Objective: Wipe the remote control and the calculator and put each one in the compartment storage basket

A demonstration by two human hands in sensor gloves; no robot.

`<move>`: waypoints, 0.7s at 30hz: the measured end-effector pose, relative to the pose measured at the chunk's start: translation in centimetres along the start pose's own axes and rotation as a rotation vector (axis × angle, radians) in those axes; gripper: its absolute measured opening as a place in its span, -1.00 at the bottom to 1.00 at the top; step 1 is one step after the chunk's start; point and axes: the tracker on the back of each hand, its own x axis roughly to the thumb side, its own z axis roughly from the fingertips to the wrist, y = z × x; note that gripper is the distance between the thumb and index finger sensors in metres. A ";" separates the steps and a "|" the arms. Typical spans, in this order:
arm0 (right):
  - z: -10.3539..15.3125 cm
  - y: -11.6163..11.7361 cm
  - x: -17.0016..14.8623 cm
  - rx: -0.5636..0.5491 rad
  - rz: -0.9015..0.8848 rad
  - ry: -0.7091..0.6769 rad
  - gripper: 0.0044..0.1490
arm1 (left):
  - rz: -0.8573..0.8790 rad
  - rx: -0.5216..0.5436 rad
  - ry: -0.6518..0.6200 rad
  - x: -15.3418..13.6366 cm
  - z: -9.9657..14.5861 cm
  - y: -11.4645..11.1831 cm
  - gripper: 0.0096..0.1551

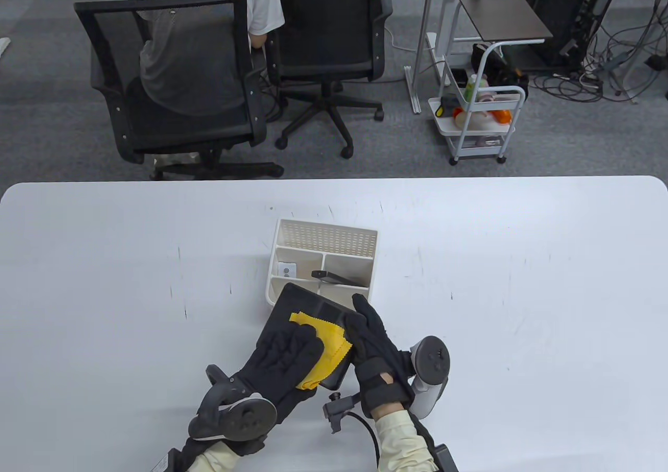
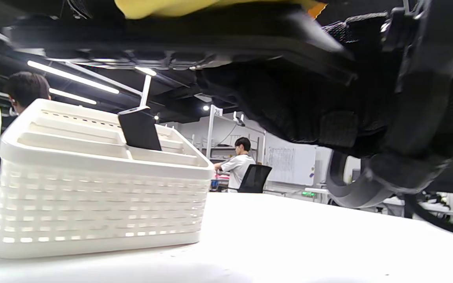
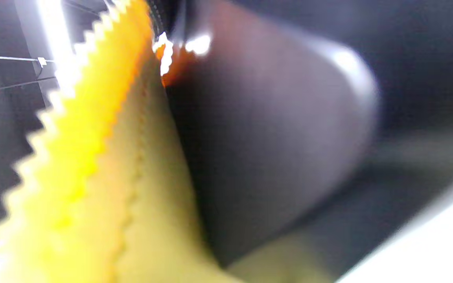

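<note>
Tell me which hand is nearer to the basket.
Right. The right hand holds the calculator's right edge, its fingertips just short of the basket's near rim. The left hand presses the yellow cloth on the calculator, farther back toward the person.

A flat black rectangular calculator (image 1: 308, 326) is being held tilted above the white table, just in front of the white perforated plastic compartment basket (image 1: 323, 242). A yellow zigzag-edged cloth (image 1: 321, 349) is being pressed onto its upper face. A slim black remote control (image 1: 334, 277) is being kept leaning in the basket's right compartment.
</note>
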 end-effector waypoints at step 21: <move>0.4 3.0 0.5 0.197 0.046 -0.104 0.08 | 0.106 0.331 0.246 -4.0 1.4 4.1 -0.31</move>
